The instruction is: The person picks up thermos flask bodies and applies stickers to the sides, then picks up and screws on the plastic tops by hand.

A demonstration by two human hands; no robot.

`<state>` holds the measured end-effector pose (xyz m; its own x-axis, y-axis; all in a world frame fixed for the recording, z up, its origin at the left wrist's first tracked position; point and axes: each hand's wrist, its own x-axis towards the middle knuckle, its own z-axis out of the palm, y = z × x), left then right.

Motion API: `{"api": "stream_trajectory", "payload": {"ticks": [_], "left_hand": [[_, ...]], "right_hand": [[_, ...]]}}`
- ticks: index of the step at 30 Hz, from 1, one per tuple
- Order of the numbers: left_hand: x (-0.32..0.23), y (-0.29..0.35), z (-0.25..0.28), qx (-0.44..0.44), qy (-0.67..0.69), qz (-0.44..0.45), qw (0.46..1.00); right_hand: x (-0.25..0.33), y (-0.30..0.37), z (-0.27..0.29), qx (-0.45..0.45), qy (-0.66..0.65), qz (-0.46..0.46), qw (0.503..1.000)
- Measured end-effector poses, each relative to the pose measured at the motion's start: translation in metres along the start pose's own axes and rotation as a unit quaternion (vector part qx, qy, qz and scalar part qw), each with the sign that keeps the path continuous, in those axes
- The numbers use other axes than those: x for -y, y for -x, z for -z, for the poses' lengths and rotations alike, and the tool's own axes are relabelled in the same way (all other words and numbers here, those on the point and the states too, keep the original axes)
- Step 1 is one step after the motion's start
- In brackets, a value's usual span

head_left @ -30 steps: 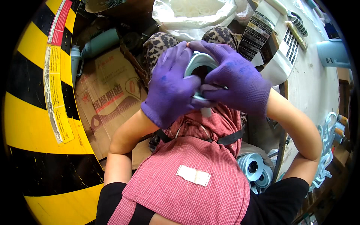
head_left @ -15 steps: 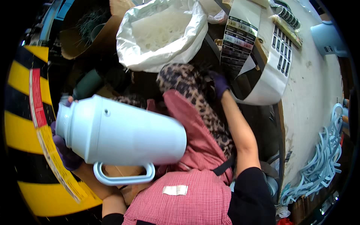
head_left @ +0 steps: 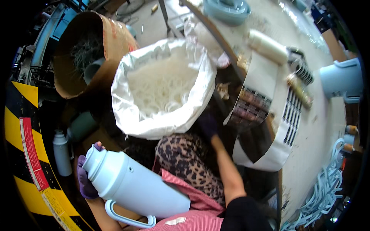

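Note:
My left hand [head_left: 85, 180], in a purple glove, is closed around the neck of a light blue vacuum flask [head_left: 142, 186]. The flask lies tilted across my lap, its neck up to the left and its loop handle on the near side. A small round hole shows in its shoulder. My right hand [head_left: 208, 125], also gloved in purple, reaches down into shadow just right of a white sack [head_left: 163, 130] filled with pale translucent rings. Blur and darkness hide its fingers.
A cardboard box [head_left: 117, 40] with stringy scraps stands far left. Another light blue flask [head_left: 61, 154] is near the striped barrier [head_left: 27, 146]. The worktable [head_left: 308, 127] on the right carries a label strip [head_left: 264, 79], a blue jug [head_left: 341, 79] and piled blue handles [head_left: 322, 188].
The view has tilted up, so the sack and table sit lower in the picture. My left hand still holds the flask, now more steeply tilted. My right hand has moved beside the sack.

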<state>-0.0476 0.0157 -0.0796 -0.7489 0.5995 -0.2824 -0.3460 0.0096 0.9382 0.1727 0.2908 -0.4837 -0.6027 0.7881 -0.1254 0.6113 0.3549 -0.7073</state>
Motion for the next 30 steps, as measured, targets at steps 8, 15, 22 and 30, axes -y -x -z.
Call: {"api": "stream_trajectory", "payload": {"ticks": [8,15,22,30], "left_hand": [[0.023,-0.045,-0.005,0.162,0.1,-0.029,0.981],[0.01,-0.05,-0.012,0.168,0.081,-0.054,0.981],[0.007,-0.027,0.001,0.116,0.053,-0.078,0.989],[0.003,-0.024,0.002,0.157,0.006,-0.067,0.985]], "right_hand": [[0.244,0.035,0.318,-0.126,-0.401,0.033,0.907],[0.147,-0.286,0.531,-0.202,0.286,0.194,0.917],[0.19,-0.373,0.522,-0.155,-0.344,0.086,0.922],[0.151,-0.118,0.481,-0.191,-0.31,0.108,0.925]]}}
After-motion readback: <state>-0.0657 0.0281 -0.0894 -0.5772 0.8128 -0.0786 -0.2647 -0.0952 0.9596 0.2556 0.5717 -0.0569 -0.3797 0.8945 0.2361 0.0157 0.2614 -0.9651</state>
